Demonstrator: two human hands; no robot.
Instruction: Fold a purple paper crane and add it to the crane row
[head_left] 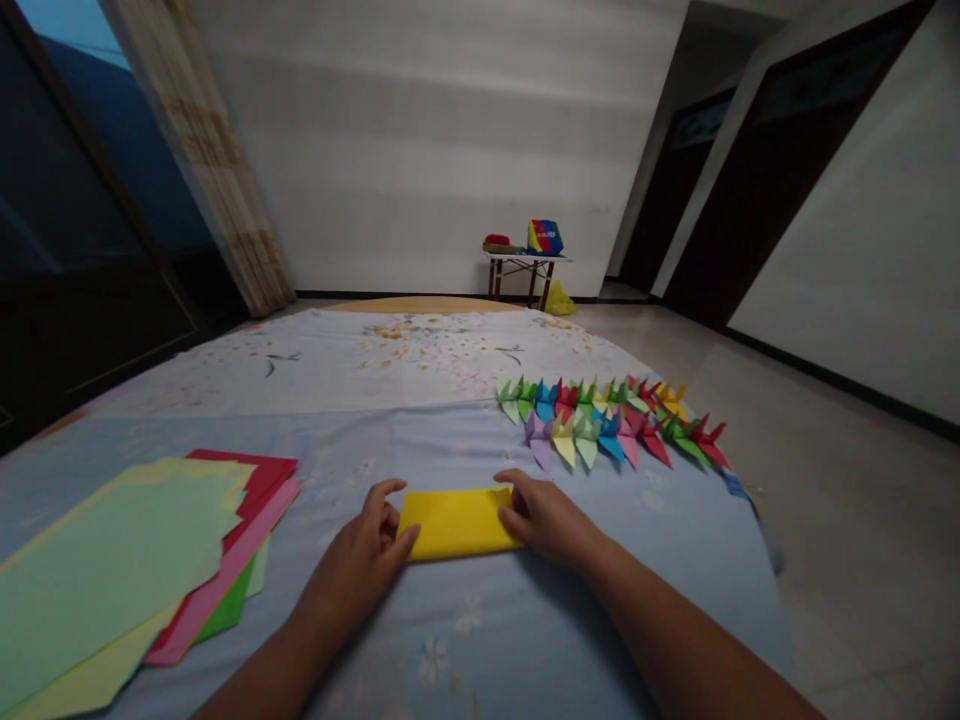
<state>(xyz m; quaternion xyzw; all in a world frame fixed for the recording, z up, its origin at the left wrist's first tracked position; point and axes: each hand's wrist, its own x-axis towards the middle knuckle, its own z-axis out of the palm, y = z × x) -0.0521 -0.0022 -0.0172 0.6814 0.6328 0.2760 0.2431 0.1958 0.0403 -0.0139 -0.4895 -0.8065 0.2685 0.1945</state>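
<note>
A yellow sheet of paper (pixel 456 522), folded into a rectangle, lies on the pale blue flowered cloth (pixel 420 440) in front of me. My left hand (pixel 364 555) pinches its left end with thumb and curled fingers. On the other end, my right hand (pixel 544 518) presses the paper with bent fingers.
A stack of coloured paper sheets (pixel 127 570) lies at the left. Several folded paper cranes (pixel 607 420) sit in two rows at the right, near the cloth's edge. A small table (pixel 525 270) with a colourful box stands by the far wall. Tiled floor lies to the right.
</note>
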